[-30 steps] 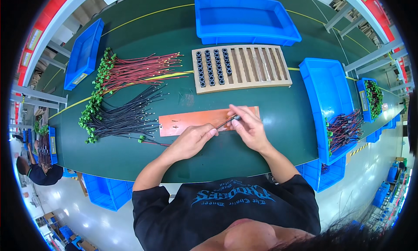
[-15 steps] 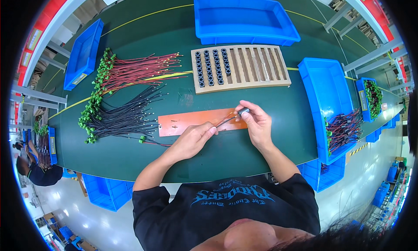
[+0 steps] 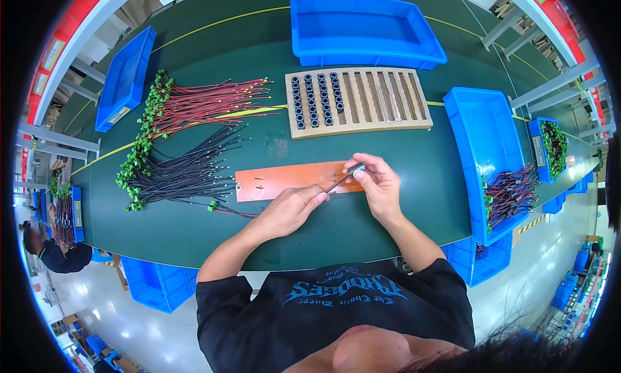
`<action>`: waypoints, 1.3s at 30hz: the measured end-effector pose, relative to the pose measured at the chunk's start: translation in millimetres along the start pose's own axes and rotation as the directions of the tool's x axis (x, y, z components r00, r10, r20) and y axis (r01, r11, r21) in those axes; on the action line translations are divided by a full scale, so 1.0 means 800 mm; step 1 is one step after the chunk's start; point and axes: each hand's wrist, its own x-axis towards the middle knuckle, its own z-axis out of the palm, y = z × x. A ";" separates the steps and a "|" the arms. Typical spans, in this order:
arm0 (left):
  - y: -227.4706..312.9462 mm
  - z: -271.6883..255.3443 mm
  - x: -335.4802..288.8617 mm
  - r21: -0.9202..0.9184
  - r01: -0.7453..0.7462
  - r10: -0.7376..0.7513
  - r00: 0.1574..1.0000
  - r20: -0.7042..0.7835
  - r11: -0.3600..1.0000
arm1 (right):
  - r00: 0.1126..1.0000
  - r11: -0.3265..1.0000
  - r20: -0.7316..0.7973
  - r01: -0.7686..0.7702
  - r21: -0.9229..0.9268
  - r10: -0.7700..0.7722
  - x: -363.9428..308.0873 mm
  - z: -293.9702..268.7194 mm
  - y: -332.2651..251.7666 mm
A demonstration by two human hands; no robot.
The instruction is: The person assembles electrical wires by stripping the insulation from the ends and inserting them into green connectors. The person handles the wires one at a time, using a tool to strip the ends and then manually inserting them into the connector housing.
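Note:
My left hand (image 3: pixel 294 208) pinches a pair of thin wires, one red and one black. Their tail runs left past my wrist to a green connector (image 3: pixel 212 206) on the table. In my right hand (image 3: pixel 378 182) a small dark grey cylinder (image 3: pixel 356 169), like the ferrite cores in the rack, is gripped between thumb and fingers. The wire ends meet the near end of this cylinder; whether they have gone inside cannot be seen. Both hands are above an orange-brown board (image 3: pixel 278 177) lying on the green table.
Red wires (image 3: pixel 207 104) and black wires (image 3: pixel 187 169) with green connectors lie in bundles at left. A wooden rack (image 3: pixel 381 98) holds several dark ferrite cores in its left grooves. Blue trays stand at the back (image 3: pixel 365 33), left (image 3: pixel 126 78) and right (image 3: pixel 482 127), the last holding wire assemblies.
The wire ends and the cylinder have come together, with the cylinder now tilted in line with the wires. My right hand has shifted slightly left.

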 end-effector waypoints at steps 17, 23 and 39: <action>-0.031 -0.042 -0.042 0.116 0.077 -0.065 0.992 -0.105 0.990 | 0.993 0.965 -0.101 -0.029 0.262 0.057 0.021 -0.049 -0.012; -0.014 -0.033 -0.038 0.028 0.052 -0.052 0.998 0.026 0.998 | 0.859 0.973 0.457 -0.188 -0.137 0.231 -0.001 0.035 0.000; -0.090 -0.105 -0.092 -0.622 0.069 -0.250 0.945 -0.210 0.780 | 0.868 0.918 0.340 -0.394 0.030 0.362 0.017 0.095 0.050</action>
